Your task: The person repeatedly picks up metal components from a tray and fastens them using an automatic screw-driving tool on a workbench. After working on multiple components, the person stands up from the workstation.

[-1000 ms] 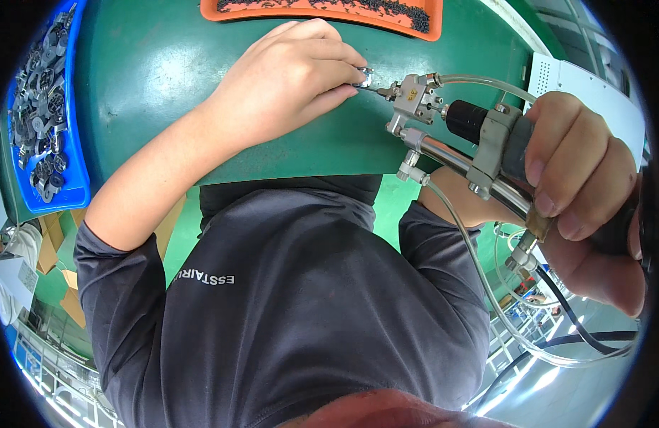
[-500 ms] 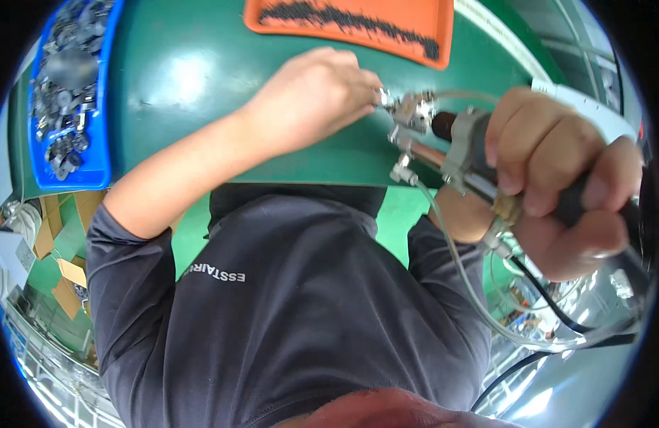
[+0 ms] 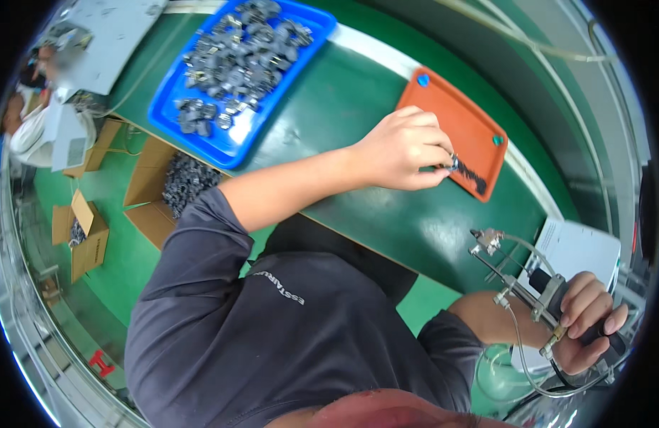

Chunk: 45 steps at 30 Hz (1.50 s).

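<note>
My left hand (image 3: 408, 148) is closed in a pinch over the near side of the orange tray (image 3: 463, 121). A small shiny metal part (image 3: 454, 162) peeks out at its fingertips; most of it is hidden. Right by those fingertips, a heap of small black screws (image 3: 473, 178) lies in the tray's near corner. Off to the right, my right hand (image 3: 587, 322) grips a pneumatic screwdriver (image 3: 547, 285) with a black body and clear air hoses. The tool's metal nose (image 3: 489, 241) points up and left over the table edge, apart from my left hand.
A blue tray (image 3: 237, 151) full of grey and black parts sits at the left of the green table (image 3: 358, 214). Open cardboard boxes (image 3: 150, 171) with similar parts stand on the floor. A white box (image 3: 580, 246) lies beyond the screwdriver. Another person (image 3: 40, 135) is at far left.
My left hand has left the screwdriver's nose and moved to the screws in the orange tray. The right hand with the screwdriver sits lower and farther off. The view has turned, showing more of the blue tray.
</note>
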Available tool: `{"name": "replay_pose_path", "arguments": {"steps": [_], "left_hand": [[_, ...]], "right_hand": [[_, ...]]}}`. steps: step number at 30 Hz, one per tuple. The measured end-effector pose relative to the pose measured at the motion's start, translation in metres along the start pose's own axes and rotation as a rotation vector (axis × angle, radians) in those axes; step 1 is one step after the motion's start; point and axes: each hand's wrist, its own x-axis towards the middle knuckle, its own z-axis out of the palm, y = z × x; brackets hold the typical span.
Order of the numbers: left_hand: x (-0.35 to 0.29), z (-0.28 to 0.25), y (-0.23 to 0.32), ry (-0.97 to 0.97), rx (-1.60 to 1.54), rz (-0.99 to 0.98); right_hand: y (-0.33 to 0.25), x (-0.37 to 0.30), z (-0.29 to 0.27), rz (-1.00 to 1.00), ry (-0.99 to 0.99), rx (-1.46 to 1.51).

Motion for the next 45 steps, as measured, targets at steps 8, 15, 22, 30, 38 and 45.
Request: {"name": "replay_pose_path", "arguments": {"steps": [8, 15, 22, 30, 38, 45], "left_hand": [[-0.04, -0.153, -0.03, 0.177, 0.783, -0.398], [-0.105, -0.202, -0.02, 0.101, 0.957, -0.648], [-0.12, -0.197, 0.018, 0.098, 0.937, -0.544], [-0.167, -0.173, 0.086, -0.02, 0.885, -0.461], [-0.167, -0.152, 0.121, -0.014, 0.81, -0.41], [-0.009, -0.137, 0.242, 0.435, 0.079, 0.319]], "right_hand": [[0.014, 0.018, 0.008, 0.024, 0.088, -0.037], [0.029, 0.02, 0.003, 0.031, 0.091, 0.008], [0.027, 0.02, 0.007, 0.024, 0.02, 0.092], [0.02, 0.02, 0.003, -0.052, -0.084, 0.157], [0.015, 0.014, 0.002, -0.086, -0.111, 0.217], [0.006, -0.007, -0.029, -0.116, -0.088, 0.232]]}}
